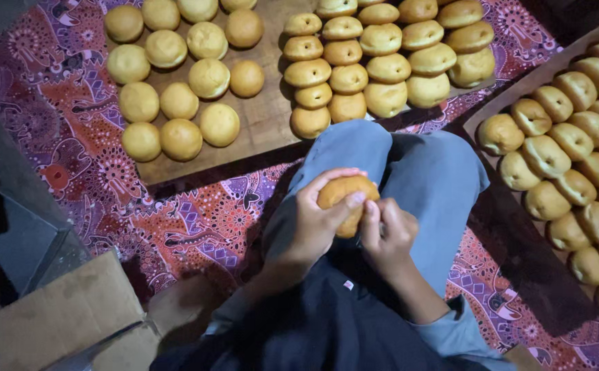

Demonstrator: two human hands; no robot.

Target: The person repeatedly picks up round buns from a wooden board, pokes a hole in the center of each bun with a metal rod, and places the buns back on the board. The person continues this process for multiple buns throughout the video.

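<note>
head view:
left hand [316, 220]: fingers curled round a golden bun [346, 200], thumb across its front
right hand [387, 233]: fingers closed, pressed against the bun's right side
bun: between both hands, above the lap in blue trousers [436, 178]
beyond the fingertips: wooden board [265, 117] with rows of buns
right of the fingers: tray [491, 113] of buns

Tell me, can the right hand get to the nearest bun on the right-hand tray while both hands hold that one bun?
Probably yes, once it lets go: the right hand is on the held bun, and only the knee lies before the tray's nearest bun.
</note>
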